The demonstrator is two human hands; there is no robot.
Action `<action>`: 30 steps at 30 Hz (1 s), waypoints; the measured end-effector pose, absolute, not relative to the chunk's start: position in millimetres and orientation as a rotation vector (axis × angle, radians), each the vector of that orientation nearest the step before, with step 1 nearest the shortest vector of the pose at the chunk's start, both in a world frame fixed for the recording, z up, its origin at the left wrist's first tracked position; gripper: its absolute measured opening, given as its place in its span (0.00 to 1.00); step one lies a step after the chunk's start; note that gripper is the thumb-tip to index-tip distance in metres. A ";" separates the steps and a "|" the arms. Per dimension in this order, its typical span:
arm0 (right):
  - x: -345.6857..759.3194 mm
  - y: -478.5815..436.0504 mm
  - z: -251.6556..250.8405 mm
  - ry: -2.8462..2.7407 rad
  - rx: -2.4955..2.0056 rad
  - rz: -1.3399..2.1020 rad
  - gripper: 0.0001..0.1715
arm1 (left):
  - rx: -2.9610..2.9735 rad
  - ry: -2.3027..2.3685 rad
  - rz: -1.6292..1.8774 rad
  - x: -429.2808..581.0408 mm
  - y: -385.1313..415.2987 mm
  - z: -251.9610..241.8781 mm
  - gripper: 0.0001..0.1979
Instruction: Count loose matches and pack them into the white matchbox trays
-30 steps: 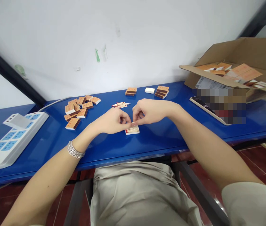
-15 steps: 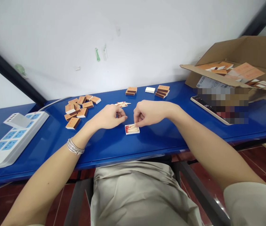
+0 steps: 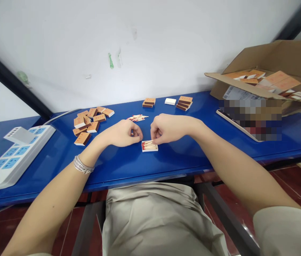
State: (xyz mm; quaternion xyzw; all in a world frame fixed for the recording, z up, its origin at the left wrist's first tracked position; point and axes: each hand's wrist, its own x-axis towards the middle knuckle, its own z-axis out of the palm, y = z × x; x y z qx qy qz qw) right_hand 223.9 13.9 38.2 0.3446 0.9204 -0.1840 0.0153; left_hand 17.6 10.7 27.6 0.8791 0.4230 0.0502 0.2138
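A small white matchbox tray (image 3: 150, 149) lies on the blue table, with several red-tipped matches (image 3: 148, 145) in it, heads to the left. My right hand (image 3: 170, 128) is over the tray's right side, thumb and fingers pinched on a match whose far end is hidden. Just left of the tray, my left hand (image 3: 125, 133) is curled closed; small red tips show inside the curl, which look like matches. Behind it a loose pile of matches (image 3: 139, 118) lies on the table, partly hidden by that hand.
Several orange matchboxes (image 3: 93, 127) are heaped at left, beside a white power strip (image 3: 19, 153). Toward the wall are two small matchbox stacks (image 3: 184, 103) and a white tray (image 3: 170, 101). At right stand a phone (image 3: 235, 124) and an open cardboard carton (image 3: 262, 58) holding more matchboxes.
My left hand has shifted slightly left and its fingers have curled in more. My right hand stays almost still at the tray.
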 end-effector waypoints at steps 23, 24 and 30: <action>236.9 22.0 41.9 2.855 1.156 -0.707 0.10 | 2.364 1.036 -0.012 14.5 11.6 31.2 0.14; 238.8 23.2 42.1 2.842 1.165 -0.719 0.10 | 2.368 1.027 -0.003 14.3 11.8 30.8 0.14; 237.6 23.8 41.3 2.762 1.098 -0.764 0.10 | 2.381 1.019 0.025 15.1 11.9 29.7 0.14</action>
